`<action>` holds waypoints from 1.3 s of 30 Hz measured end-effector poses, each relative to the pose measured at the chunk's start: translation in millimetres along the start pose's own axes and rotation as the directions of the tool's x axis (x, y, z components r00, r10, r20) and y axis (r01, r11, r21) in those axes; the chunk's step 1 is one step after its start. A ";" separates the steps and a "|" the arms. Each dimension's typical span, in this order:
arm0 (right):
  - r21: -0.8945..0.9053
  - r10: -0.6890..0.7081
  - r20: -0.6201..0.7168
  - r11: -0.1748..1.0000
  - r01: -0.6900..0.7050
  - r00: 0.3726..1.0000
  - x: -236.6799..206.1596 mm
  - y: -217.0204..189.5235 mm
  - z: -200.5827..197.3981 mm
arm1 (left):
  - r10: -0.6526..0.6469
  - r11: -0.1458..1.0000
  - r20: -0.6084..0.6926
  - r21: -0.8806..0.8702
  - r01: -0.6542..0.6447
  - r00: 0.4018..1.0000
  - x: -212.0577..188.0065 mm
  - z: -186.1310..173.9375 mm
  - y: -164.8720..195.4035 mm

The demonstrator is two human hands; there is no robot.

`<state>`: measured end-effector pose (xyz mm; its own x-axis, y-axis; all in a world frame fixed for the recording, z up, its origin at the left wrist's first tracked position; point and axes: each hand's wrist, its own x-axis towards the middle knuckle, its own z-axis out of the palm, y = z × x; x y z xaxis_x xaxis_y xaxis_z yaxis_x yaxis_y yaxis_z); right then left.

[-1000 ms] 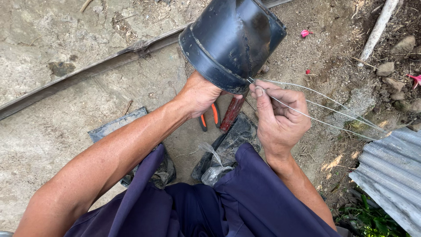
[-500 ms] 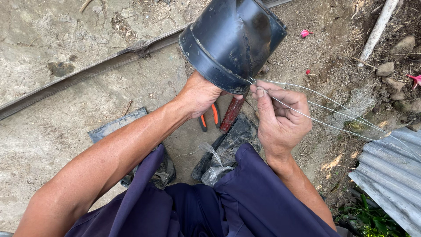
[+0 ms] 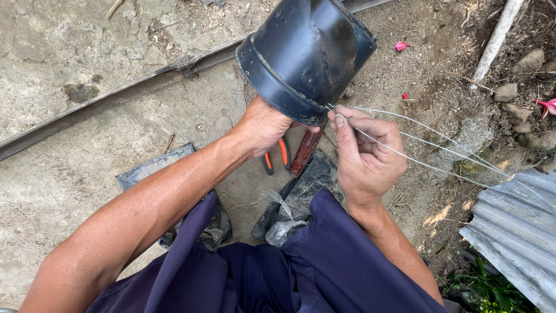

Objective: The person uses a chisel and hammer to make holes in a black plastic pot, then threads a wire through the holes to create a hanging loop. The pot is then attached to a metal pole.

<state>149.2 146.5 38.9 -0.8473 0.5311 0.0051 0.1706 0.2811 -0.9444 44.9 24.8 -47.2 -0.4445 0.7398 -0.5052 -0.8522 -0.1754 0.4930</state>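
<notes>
Right now my left hand [image 3: 263, 124] grips the rim of a black plastic pot [image 3: 304, 55], holding it tilted above the dirt ground [image 3: 87, 174], mouth turned toward me. I cannot tell what is inside it. My right hand [image 3: 365, 156] is closed, pinching thin wire [image 3: 428, 148] at the rim. Orange-handled pliers [image 3: 278, 156] lie on the ground below, beside crumpled plastic bags [image 3: 289, 217].
</notes>
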 end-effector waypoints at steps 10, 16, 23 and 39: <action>-0.211 -0.168 0.077 0.961 0.181 0.983 9.8 2.3 -2.1 | 0.033 0.999 0.001 0.004 -0.033 0.999 -1.6 2.6 0.5; -0.220 -0.319 0.076 0.919 0.328 0.945 13.9 2.0 -6.9 | 0.028 0.999 -0.017 0.033 -0.027 0.999 -3.9 3.0 4.4; -0.186 -0.231 0.116 0.950 0.249 0.966 17.3 -5.5 -14.2 | 0.060 0.985 0.092 -0.165 -0.044 0.994 -4.9 -1.1 2.9; -0.264 -0.334 0.347 0.862 0.433 0.876 32.4 -9.2 -28.9 | -0.030 0.989 0.084 0.149 0.017 0.996 -1.7 -7.0 -12.9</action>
<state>134.7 184.2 57.2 -0.9739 0.0944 0.2062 -0.0872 0.6836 -0.7246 54.8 21.2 -57.7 -0.3940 0.7966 -0.4585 -0.8091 -0.0639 0.5841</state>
